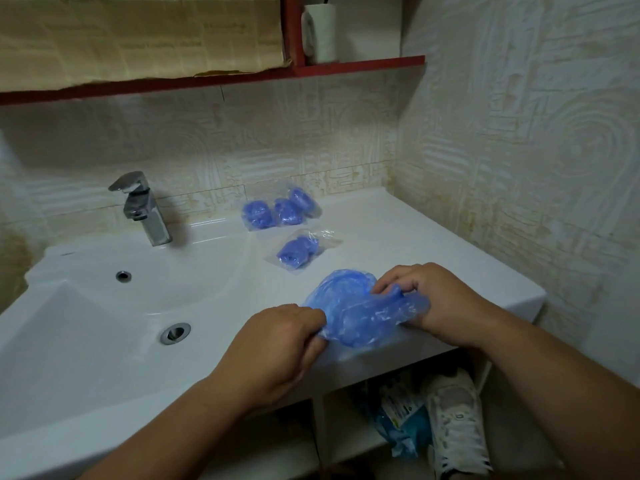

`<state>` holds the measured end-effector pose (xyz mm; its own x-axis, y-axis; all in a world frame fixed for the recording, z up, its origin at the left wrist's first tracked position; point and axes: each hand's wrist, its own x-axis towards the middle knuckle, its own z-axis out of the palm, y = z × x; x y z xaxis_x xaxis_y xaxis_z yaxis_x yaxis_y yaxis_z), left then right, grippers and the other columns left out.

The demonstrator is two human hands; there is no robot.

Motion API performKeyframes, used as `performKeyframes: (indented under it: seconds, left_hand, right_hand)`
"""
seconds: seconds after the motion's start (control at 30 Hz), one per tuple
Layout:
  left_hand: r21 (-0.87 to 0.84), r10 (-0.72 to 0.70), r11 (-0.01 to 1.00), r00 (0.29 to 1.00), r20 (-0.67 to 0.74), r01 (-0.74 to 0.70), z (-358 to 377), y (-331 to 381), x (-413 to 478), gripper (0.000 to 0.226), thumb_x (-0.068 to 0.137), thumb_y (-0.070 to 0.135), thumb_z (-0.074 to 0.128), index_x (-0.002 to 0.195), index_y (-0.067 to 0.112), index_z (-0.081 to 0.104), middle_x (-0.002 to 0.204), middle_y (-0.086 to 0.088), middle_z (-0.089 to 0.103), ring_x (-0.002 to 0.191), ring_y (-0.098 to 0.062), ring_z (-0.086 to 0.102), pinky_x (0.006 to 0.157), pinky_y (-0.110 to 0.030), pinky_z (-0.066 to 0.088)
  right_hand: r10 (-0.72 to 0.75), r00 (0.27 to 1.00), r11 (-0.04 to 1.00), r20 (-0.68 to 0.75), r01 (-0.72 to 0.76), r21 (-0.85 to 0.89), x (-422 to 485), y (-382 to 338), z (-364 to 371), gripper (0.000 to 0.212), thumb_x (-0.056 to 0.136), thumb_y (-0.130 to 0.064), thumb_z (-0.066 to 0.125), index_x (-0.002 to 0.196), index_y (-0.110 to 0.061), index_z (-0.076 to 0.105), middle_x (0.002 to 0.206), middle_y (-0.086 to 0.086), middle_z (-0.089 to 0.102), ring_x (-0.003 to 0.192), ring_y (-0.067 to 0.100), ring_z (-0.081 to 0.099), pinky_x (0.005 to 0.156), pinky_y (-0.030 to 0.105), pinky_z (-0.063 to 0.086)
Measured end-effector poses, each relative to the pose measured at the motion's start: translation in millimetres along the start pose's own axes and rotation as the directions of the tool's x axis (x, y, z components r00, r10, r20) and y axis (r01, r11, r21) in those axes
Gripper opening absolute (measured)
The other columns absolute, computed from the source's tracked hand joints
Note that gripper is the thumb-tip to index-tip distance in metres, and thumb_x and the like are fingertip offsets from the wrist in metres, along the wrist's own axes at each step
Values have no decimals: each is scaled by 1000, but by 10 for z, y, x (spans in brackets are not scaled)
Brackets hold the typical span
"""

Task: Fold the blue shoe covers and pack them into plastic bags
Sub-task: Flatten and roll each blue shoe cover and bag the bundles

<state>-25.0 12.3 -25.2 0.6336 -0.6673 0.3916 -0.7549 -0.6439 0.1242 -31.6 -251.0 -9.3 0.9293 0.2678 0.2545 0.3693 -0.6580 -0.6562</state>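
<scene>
A crumpled blue shoe cover (356, 310) lies on the white counter (415, 244) near its front edge. My left hand (277, 344) pinches its left end with curled fingers. My right hand (426, 292) grips its right end, fingers curled over the plastic. Farther back on the counter lies a clear plastic bag with folded blue covers (299, 252). Behind it, against the wall, sit more bagged blue covers (277, 211).
The sink basin (104, 323) with drain (175, 332) and chrome tap (142, 206) fills the left. A red shelf (346, 67) holding a paper roll (320, 29) hangs above. Tiled wall closes the right. Under the counter are a white shoe (457, 431) and a blue packet (401, 420).
</scene>
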Motion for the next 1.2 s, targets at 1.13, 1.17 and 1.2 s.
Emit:
performKeyframes:
  seconds: [1.13,1.17,1.2]
  left_hand:
    - [-70,-100,993,987,-126,92,190,250,273,49,98,38,39,146,30,41,155,6,38,142,-14,33,116,-28,24]
    - [-26,-30,999,999,10,31,214,304,303,54,99,48,30,151,32,31,162,9,22,149,-12,17,120,-31,14]
    - [13,-47,999,989,142,46,238,306,343,59,100,54,25,155,33,20,165,11,9,151,-12,4,123,-35,6]
  right_hand:
    - [486,841,814,-239,-535,-226,304,-10,372,10,80,-26,63,79,-16,64,75,3,63,70,23,62,56,28,42]
    - [487,842,817,-232,-533,-220,310,-2,369,10,78,-25,63,77,-15,64,74,4,63,71,25,62,56,28,41]
    - [485,845,822,-226,-528,-213,308,0,363,11,78,-26,63,76,-15,64,74,5,64,72,26,63,56,28,40]
